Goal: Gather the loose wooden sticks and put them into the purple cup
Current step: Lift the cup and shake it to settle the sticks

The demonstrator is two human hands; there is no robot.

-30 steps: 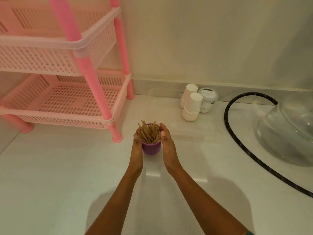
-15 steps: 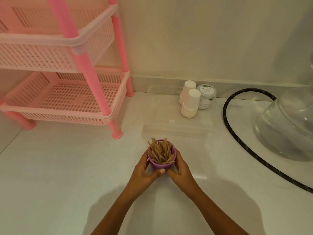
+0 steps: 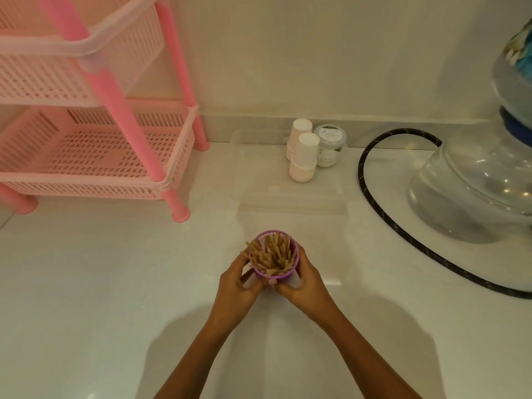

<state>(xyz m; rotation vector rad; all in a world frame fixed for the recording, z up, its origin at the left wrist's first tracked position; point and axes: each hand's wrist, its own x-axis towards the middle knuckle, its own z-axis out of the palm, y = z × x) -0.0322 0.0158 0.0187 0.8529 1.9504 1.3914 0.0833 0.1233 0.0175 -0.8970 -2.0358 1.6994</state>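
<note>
Purple cup (image 3: 275, 275), at 6 o'clock of the paper cups (image 3: 305, 156) on the surface (image 3: 115, 283), holds the wooden sticks (image 3: 272, 256) upright. Left hand (image 3: 239, 286) and right hand (image 3: 306, 280) curl round its wall at 9 and 3. Likely light, rigid, top-heavy: grip low, keep level.

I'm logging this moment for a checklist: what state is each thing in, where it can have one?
cup: upright, holding sticks, gripped from both sides.
sticks: standing in the cup, tips above the rim.
left hand: fingers curled round the cup.
right hand: fingers curled round the cup.
paper cups: upside down, in stacks.
jar: lid on.
hose: lying curved.
</note>
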